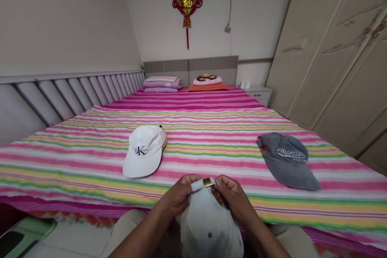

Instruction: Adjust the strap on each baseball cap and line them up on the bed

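Note:
Low in the middle of the head view, a pale cap (208, 223) is held between my two hands, its back opening facing up and away from me. My left hand (180, 193) grips the left part of the cap's back strap (198, 185), fingers closed round it. On the right end of the strap, beside its gold-coloured buckle (208, 182), my right hand (231, 193) pinches with thumb and fingers. A white cap (144, 151) with dark letters lies on the bed to the left. Over on the right rests a grey cap (286, 159) with white lettering.
The bed (208, 129) has a striped cover. Folded bedding (163, 84) and a pink pillow (208, 82) sit by the headboard (211, 65). A white radiator (75, 92) runs along the left, a wardrobe (329, 56) along the right. A green stool (33, 231) stands lower left.

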Demonstrator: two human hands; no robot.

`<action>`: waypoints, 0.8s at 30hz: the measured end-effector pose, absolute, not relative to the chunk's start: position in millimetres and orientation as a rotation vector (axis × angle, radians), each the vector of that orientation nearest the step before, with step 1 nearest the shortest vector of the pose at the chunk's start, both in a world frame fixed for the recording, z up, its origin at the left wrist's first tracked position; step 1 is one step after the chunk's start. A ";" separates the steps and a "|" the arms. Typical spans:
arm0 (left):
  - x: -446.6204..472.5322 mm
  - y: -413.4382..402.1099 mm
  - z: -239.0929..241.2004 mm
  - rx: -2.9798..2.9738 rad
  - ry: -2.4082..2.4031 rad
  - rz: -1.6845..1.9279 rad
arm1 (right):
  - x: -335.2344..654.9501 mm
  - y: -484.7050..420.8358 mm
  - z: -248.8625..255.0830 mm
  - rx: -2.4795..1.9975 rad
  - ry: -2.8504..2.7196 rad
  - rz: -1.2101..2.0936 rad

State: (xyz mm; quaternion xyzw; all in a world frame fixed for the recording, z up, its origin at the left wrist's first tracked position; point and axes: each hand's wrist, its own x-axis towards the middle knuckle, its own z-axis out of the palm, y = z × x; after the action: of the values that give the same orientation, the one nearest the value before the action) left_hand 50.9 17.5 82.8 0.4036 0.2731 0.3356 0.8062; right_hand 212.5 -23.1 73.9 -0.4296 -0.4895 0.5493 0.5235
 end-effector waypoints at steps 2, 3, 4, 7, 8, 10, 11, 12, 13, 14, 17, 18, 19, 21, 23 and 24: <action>48.7 15.7 84.0 0.930 0.616 0.691 | 210.2 -23.5 73.6 -1.035 -1.146 1.316; 48.0 14.9 84.5 0.963 0.630 0.671 | 210.2 -23.9 74.0 -1.043 -1.145 1.309; 47.9 14.1 84.8 0.985 0.638 0.658 | 210.6 -24.4 74.7 -1.053 -1.144 1.301; 50.1 12.0 84.9 0.959 0.641 0.673 | 212.4 -25.8 77.9 -1.058 -1.110 1.292; 51.5 11.3 84.7 0.924 0.642 0.694 | 212.9 -26.0 78.8 -1.049 -1.091 1.292; 54.2 9.9 83.8 0.849 0.663 0.742 | 213.4 -26.2 79.8 -1.030 -1.054 1.292; 55.3 9.2 83.3 0.817 0.679 0.763 | 213.4 -26.3 80.0 -1.025 -1.039 1.294; 56.1 8.7 82.7 0.795 0.698 0.779 | 213.3 -26.3 80.1 -1.022 -1.028 1.295; 56.6 8.3 82.0 0.785 0.716 0.785 | 212.9 -26.5 80.2 -1.020 -1.022 1.298; 56.9 8.2 81.1 0.782 0.729 0.786 | 212.5 -26.8 80.4 -1.018 -1.018 1.302; 56.7 9.1 78.3 0.799 0.743 0.795 | 210.6 -27.7 81.3 -1.016 -1.005 1.315; 56.4 9.6 77.4 0.805 0.744 0.802 | 210.0 -27.9 81.6 -1.015 -1.001 1.321; 56.2 10.0 76.8 0.814 0.745 0.810 | 209.4 -27.8 81.8 -1.014 -1.000 1.328; 56.2 10.0 76.7 0.839 0.724 0.820 | 208.6 -27.1 81.6 -1.010 -1.020 1.343; 57.1 8.6 78.1 0.860 0.651 0.810 | 208.1 -26.3 81.1 -1.014 -1.069 1.341; 57.9 7.5 79.3 0.862 0.608 0.798 | 207.9 -26.0 80.8 -1.020 -1.093 1.337</action>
State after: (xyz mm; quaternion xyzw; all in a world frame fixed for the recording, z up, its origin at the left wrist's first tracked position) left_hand 57.9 7.5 79.3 0.4003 0.2822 0.3704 0.7893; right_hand 207.9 -26.0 80.8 -0.4286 -0.4596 0.5618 0.5380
